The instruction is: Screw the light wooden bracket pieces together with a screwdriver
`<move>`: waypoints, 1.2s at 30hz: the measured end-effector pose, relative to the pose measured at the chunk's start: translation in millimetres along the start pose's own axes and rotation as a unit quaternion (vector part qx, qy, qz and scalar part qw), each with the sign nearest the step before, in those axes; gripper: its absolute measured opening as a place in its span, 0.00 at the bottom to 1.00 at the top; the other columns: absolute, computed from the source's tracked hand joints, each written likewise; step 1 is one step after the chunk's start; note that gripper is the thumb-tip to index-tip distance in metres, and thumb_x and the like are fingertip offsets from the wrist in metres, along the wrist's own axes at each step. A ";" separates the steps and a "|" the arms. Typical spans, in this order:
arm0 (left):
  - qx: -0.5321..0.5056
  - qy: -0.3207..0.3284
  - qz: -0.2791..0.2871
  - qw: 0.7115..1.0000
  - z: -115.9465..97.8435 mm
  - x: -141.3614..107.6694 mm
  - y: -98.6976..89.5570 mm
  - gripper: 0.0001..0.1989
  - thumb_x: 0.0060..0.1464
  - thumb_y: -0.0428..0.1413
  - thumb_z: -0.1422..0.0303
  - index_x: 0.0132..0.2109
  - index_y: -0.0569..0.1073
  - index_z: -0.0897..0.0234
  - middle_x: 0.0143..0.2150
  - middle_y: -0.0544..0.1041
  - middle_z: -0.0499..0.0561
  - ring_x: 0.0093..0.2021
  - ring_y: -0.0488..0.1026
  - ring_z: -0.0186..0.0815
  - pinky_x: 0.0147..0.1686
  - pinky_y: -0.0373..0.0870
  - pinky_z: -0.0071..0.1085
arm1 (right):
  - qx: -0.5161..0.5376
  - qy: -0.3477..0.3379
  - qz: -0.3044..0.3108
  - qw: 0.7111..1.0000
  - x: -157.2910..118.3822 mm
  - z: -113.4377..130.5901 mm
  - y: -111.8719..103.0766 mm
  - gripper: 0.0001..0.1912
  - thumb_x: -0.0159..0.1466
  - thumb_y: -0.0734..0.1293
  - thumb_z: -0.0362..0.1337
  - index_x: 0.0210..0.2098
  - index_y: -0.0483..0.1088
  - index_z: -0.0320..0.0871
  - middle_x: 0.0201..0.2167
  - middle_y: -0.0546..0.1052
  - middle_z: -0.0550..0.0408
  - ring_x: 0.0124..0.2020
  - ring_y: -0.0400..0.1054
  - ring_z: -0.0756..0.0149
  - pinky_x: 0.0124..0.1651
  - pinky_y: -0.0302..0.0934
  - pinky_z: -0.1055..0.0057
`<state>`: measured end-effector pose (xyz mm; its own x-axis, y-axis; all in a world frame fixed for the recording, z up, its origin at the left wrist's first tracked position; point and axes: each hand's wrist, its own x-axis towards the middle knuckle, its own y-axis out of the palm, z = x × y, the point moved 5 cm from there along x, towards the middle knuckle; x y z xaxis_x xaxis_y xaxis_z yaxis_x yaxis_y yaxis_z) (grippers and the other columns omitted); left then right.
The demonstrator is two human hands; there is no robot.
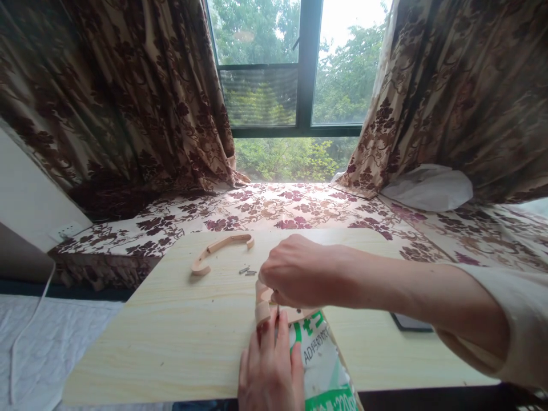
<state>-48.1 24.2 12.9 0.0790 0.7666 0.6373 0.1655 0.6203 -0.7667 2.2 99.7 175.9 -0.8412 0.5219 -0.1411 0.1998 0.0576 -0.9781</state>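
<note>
Beyond the table, to its left and right, we see patterned curtains (162, 103) framing a window (306, 132). A floral-covered ledge (274, 202) runs behind the table's far edge. The pale wood-grain table (180, 337) fills the space before us. A white plastic bag (428, 188) rests past its far right corner. On the table's near side, right of its middle, lies a green-and-white package (327, 365). Our right hand (295, 271) reaches in from the table's right to just above its middle, fingers clenched; we cannot tell what, if anything, they grasp. Our left hand (270, 362) comes over the table's near edge, fingers extended, tips touching a wooden piece (262, 312); we cannot tell whether they grip it. That piece is at the table's middle, partly covered by our right hand. A curved wooden strip (222, 244) lies toward the table's far left, with small metal pins (247, 272) nearer its middle.
</note>
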 end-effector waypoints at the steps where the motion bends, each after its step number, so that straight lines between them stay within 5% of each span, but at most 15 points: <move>1: 0.001 0.001 0.001 1.000 -0.2 0.4 -0.1 0.18 0.60 0.43 0.72 0.56 0.65 0.63 0.56 0.70 0.51 0.47 0.69 0.40 0.40 0.68 0.36 | -0.003 0.012 0.003 1.000 -0.8 -1.3 0.2 0.07 0.58 0.64 0.32 0.28 0.73 0.39 0.21 0.73 0.51 0.20 0.56 0.70 0.22 0.45 0.71; 11: 0.004 0.020 0.009 1.000 -1.4 1.9 -3.7 0.18 0.59 0.45 0.73 0.56 0.64 0.65 0.55 0.70 0.53 0.50 0.68 0.41 0.42 0.69 0.37 | -0.003 -0.021 0.025 0.999 -8.0 -0.4 -1.5 0.08 0.56 0.62 0.24 0.27 0.72 0.39 0.25 0.75 0.53 0.20 0.54 0.72 0.21 0.44 0.70; 19: 0.021 0.014 0.005 1.000 -1.5 2.5 -2.5 0.21 0.58 0.46 0.73 0.59 0.63 0.62 0.57 0.69 0.51 0.53 0.67 0.40 0.44 0.69 0.35 | 0.007 0.011 0.012 1.000 -7.8 -5.6 0.7 0.08 0.58 0.63 0.33 0.30 0.73 0.39 0.22 0.74 0.50 0.20 0.57 0.70 0.22 0.46 0.71; 25: 0.017 0.019 0.011 1.000 -1.4 1.7 -3.3 0.20 0.58 0.46 0.72 0.58 0.64 0.64 0.57 0.69 0.53 0.52 0.68 0.41 0.45 0.69 0.36 | 0.020 -0.027 -0.003 0.999 -6.9 -4.7 -4.7 0.08 0.56 0.62 0.26 0.29 0.72 0.40 0.24 0.75 0.53 0.19 0.57 0.72 0.21 0.45 0.71; 36: 0.014 0.019 0.025 0.999 -0.3 0.1 -0.7 0.21 0.58 0.45 0.72 0.58 0.64 0.63 0.57 0.69 0.53 0.49 0.69 0.40 0.44 0.68 0.36 | 0.010 -0.013 -0.004 1.000 -6.9 2.3 -1.5 0.06 0.55 0.63 0.30 0.26 0.72 0.40 0.20 0.72 0.53 0.18 0.57 0.71 0.21 0.44 0.71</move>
<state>-48.0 23.8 13.5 0.1245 0.7906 0.5995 0.1336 0.5853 -0.7997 6.5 94.0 177.9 -0.8551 0.4999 -0.1375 0.1838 0.0445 -0.9819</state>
